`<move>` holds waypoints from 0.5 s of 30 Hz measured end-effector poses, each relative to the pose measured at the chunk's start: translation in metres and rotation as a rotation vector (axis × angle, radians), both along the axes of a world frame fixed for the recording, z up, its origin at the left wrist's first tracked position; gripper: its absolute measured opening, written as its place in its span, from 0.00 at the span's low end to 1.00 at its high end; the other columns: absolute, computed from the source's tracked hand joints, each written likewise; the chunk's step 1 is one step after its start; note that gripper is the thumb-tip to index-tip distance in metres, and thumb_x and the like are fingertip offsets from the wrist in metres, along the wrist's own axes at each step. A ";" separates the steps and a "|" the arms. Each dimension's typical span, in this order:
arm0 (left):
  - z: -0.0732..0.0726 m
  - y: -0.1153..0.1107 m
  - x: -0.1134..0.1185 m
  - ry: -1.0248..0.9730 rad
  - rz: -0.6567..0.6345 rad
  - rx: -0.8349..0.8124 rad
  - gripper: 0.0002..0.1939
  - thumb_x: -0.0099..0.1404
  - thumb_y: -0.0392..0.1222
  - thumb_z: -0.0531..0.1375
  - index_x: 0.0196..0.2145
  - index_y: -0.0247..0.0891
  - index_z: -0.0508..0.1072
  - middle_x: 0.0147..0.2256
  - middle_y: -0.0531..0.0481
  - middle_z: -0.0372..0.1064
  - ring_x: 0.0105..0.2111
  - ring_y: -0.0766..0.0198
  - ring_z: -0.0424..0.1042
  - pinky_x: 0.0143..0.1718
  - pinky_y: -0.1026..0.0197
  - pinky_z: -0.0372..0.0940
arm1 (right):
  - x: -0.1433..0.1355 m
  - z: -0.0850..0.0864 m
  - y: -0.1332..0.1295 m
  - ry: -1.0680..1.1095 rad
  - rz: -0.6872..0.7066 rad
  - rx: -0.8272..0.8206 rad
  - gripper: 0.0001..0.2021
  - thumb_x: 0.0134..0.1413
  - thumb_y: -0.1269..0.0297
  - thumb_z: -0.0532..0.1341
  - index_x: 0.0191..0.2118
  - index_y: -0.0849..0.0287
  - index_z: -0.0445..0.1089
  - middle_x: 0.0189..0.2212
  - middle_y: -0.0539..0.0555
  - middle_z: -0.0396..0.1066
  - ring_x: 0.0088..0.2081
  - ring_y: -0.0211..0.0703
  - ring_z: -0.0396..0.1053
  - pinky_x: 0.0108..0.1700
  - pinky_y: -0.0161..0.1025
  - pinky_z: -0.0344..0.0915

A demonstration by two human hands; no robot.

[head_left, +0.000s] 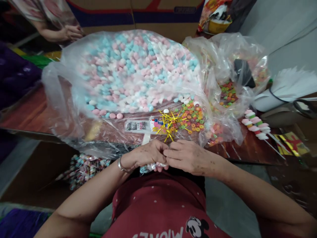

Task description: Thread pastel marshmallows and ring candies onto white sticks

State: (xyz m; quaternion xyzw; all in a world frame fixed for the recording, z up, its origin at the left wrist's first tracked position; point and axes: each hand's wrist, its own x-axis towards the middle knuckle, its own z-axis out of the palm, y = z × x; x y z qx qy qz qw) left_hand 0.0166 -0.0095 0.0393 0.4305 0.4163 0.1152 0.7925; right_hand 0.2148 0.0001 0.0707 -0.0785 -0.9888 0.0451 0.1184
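My left hand (150, 153), with a silver bangle at its wrist, is closed around a clear-wrapped candy skewer (148, 168) in pink, white and blue, held low against my body. My right hand (187, 157) meets it, fingers pinched together at the left hand's fingertips; what lies in that pinch is hidden. Just beyond the hands is a loose pile of yellow twist ties (169, 124). Beside it lie a printed clear wrapper (137, 126) and ring-shaped gummy candies (194, 117) in orange, green and red.
A large clear bag of pastel marshmallows (138, 66) covers the table's middle. Bags of ring candies (228, 94) and unwrapped skewers (256, 124) lie to the right, near a container of white sticks (272, 96). Below left, a cardboard box (32, 177) holds wrapped skewers. Another person's hands (71, 33) show at the back left.
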 end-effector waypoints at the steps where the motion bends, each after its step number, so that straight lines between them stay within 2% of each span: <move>1: 0.001 0.001 0.000 -0.013 -0.021 0.004 0.05 0.44 0.30 0.63 0.23 0.35 0.74 0.21 0.51 0.73 0.17 0.69 0.68 0.17 0.70 0.62 | 0.000 0.000 -0.001 -0.012 0.007 -0.008 0.13 0.68 0.67 0.49 0.37 0.60 0.70 0.36 0.53 0.71 0.37 0.41 0.61 0.37 0.39 0.58; 3: 0.003 0.001 0.000 -0.022 -0.040 0.038 0.04 0.45 0.31 0.62 0.23 0.35 0.74 0.21 0.52 0.72 0.17 0.68 0.68 0.18 0.69 0.62 | 0.000 -0.002 -0.004 -0.023 -0.008 0.004 0.13 0.67 0.68 0.48 0.37 0.61 0.70 0.34 0.55 0.70 0.36 0.43 0.60 0.38 0.41 0.59; 5: 0.005 0.000 0.002 0.030 -0.020 0.153 0.04 0.46 0.31 0.60 0.23 0.35 0.73 0.19 0.53 0.69 0.16 0.68 0.66 0.18 0.68 0.60 | -0.002 -0.005 -0.007 -0.002 -0.067 0.054 0.14 0.66 0.70 0.48 0.37 0.62 0.70 0.32 0.56 0.68 0.34 0.44 0.59 0.37 0.42 0.58; 6: 0.006 -0.001 0.004 0.083 0.012 0.270 0.04 0.48 0.30 0.60 0.22 0.36 0.72 0.17 0.54 0.67 0.16 0.68 0.65 0.18 0.67 0.60 | -0.003 -0.008 -0.008 0.017 -0.115 0.086 0.14 0.65 0.71 0.47 0.37 0.62 0.70 0.31 0.57 0.68 0.33 0.45 0.59 0.36 0.43 0.58; 8: 0.009 -0.004 0.009 0.238 0.129 0.658 0.06 0.50 0.28 0.59 0.22 0.37 0.71 0.17 0.54 0.65 0.18 0.66 0.65 0.22 0.65 0.61 | -0.007 -0.012 -0.008 0.069 -0.243 0.154 0.14 0.63 0.73 0.48 0.34 0.61 0.69 0.27 0.57 0.65 0.31 0.46 0.58 0.33 0.43 0.56; 10: 0.012 -0.008 0.016 0.407 0.270 1.021 0.09 0.55 0.26 0.57 0.24 0.38 0.73 0.22 0.49 0.69 0.24 0.60 0.68 0.29 0.59 0.66 | -0.012 -0.016 -0.004 0.125 -0.405 0.211 0.12 0.62 0.73 0.50 0.30 0.59 0.67 0.23 0.55 0.62 0.29 0.46 0.57 0.30 0.42 0.53; 13: 0.018 -0.013 0.025 0.525 0.421 1.209 0.13 0.64 0.29 0.51 0.36 0.36 0.75 0.37 0.38 0.72 0.40 0.50 0.71 0.46 0.48 0.64 | -0.018 -0.021 0.008 0.273 -0.631 0.206 0.10 0.61 0.71 0.52 0.29 0.56 0.64 0.23 0.54 0.61 0.27 0.45 0.59 0.28 0.42 0.51; 15: 0.021 -0.015 0.027 0.531 0.475 1.318 0.14 0.67 0.34 0.50 0.39 0.36 0.75 0.42 0.36 0.71 0.46 0.49 0.68 0.52 0.45 0.60 | -0.021 -0.022 0.016 0.427 -0.756 0.100 0.08 0.61 0.69 0.52 0.32 0.55 0.65 0.26 0.54 0.65 0.28 0.45 0.61 0.29 0.42 0.53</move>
